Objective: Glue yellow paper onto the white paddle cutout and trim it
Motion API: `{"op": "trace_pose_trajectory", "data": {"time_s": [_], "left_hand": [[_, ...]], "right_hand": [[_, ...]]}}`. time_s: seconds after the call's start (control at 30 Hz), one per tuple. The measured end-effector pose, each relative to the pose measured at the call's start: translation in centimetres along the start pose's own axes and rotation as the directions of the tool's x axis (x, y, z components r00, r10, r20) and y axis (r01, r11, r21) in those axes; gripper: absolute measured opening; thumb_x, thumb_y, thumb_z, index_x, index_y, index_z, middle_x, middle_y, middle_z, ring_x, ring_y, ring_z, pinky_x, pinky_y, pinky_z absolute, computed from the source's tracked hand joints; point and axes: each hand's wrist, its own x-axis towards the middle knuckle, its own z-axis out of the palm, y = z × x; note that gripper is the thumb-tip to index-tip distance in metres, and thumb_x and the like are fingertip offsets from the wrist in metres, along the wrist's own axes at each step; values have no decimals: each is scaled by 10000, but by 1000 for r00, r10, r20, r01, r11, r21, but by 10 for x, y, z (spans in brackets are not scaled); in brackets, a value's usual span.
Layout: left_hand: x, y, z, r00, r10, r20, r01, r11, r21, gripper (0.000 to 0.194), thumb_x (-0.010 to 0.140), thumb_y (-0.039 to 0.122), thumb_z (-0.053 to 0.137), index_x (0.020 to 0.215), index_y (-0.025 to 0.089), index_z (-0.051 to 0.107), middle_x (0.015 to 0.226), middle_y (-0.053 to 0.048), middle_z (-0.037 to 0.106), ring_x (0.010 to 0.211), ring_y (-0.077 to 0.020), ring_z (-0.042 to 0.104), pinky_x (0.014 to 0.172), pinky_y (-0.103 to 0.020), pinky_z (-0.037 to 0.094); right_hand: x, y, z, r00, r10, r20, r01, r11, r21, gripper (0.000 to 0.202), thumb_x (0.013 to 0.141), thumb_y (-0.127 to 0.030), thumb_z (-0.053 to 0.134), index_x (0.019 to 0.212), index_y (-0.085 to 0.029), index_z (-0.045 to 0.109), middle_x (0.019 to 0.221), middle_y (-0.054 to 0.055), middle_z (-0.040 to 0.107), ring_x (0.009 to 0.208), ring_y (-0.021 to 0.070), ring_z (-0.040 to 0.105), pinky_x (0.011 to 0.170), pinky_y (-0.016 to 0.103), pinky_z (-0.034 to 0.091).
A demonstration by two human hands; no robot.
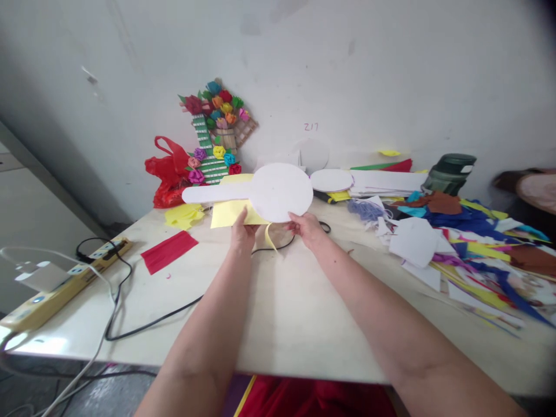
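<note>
A white paddle-shaped cutout (281,192), round with a long strip pointing left, is raised over the table's far half. Behind it lies a sheet of yellow paper (226,214), partly covered. My left hand (244,233) is closed on the lower edge of the yellow paper, thumb on the front. With thumb and fingers, my right hand (307,227) pinches the lower right rim of the white disc. Between the hands a narrow curled yellow strip (271,237) hangs down; where it joins the sheet I cannot tell.
Paper and fabric scraps (486,249) heap up on the right beside a dark green bottle (449,174). A yellow power strip (65,286) with cables borders the left. Red paper (169,252), a red bag (167,174) and a paper-flower ornament (217,133) stand or lie further back.
</note>
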Motion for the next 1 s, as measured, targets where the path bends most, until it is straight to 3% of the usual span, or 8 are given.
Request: {"op": "trace_pose_trajectory", "data": {"time_s": [0.13, 0.33, 0.5, 0.6, 0.87, 1.0], "left_hand": [[-5, 12, -2, 995, 71, 69, -63, 992, -111, 452, 730, 551, 468, 1059, 248, 533, 1138, -38, 572, 1123, -243, 468, 818, -350, 471], [-12, 25, 1, 977, 128, 172, -106, 986, -131, 625, 662, 724, 362, 1004, 242, 568, 1083, -64, 587, 1113, -250, 464, 838, -364, 440], [-11, 29, -9, 966, 91, 240, -24, 962, -270, 611, 678, 683, 415, 1015, 198, 573, 1086, -87, 587, 1128, -267, 448, 882, -384, 410], [-7, 31, -18, 970, 24, 242, 41, 964, -263, 603, 679, 664, 444, 1007, 177, 579, 1067, -99, 599, 1113, -277, 463, 889, -390, 408], [5, 30, -27, 989, -127, 79, 132, 989, -64, 387, 708, 408, 591, 1019, 178, 569, 954, -83, 647, 988, -252, 568, 850, -368, 462], [4, 28, -23, 982, -182, -60, 181, 983, -22, 350, 699, 285, 622, 1020, 167, 546, 930, -81, 656, 934, -252, 596, 829, -373, 479]], "right_hand": [[3, -4, -9, 999, -32, -24, 33, 999, 34, 129, 650, -191, 613, 754, -126, 572, 559, 40, 631, 427, 122, 543, 298, 190, 355], [9, -11, -25, 996, -65, -52, 69, 996, 64, 140, 639, -183, 589, 749, -96, 582, 535, 51, 627, 417, 117, 535, 308, 185, 355], [9, -15, -33, 996, -85, -39, 87, 995, 55, 149, 621, -184, 604, 744, -103, 580, 519, 37, 618, 391, 111, 525, 296, 179, 338], [7, -18, -35, 995, -96, -24, 97, 995, 38, 144, 606, -180, 613, 724, -108, 575, 507, 28, 612, 378, 107, 521, 291, 175, 339], [5, -25, -47, 993, -106, 53, 107, 994, -10, 143, 569, -193, 624, 676, -120, 563, 464, 14, 587, 349, 107, 501, 284, 181, 325], [8, -23, -49, 990, -141, -17, 142, 990, 18, 172, 570, -211, 639, 706, -136, 565, 505, -1, 600, 397, 105, 518, 324, 188, 369]]}}
